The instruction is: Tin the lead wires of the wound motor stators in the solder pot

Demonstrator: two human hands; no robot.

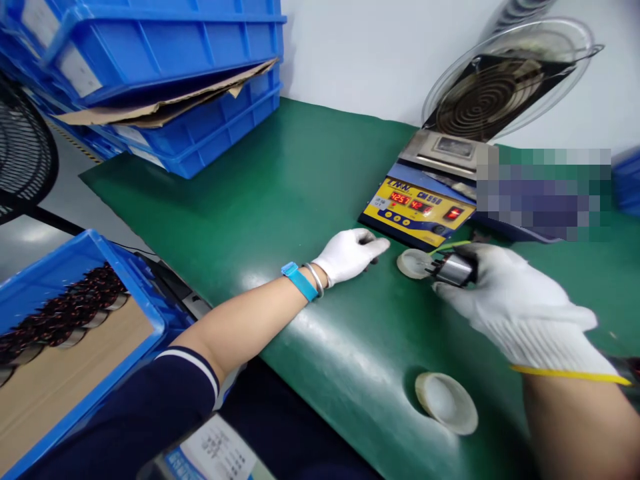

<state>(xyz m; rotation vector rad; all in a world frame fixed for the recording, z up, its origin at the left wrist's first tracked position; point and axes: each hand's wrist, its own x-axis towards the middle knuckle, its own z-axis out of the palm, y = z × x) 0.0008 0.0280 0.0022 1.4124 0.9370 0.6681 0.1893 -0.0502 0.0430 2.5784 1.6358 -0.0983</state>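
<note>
My right hand [520, 303], in a white knit glove, grips a small shiny metal cylinder [454, 269] with green and yellow wires at its far end. The cylinder hangs just beside a small round whitish dish [411, 263] on the green mat. My left hand [350, 253], also gloved, rests fingers curled on the mat left of that dish, close to the front of a yellow-faced heater unit [417, 212] with red digits. I cannot tell whether something small sits under its fingers. A blue strap and a metal bangle circle the left wrist.
A second whitish dish [446, 402] lies near the mat's front edge. Stacked blue crates [165, 73] with cardboard stand at the back left. A blue bin [75, 333] of dark wound coils sits at lower left. A round fan guard [500, 80] leans behind the heater.
</note>
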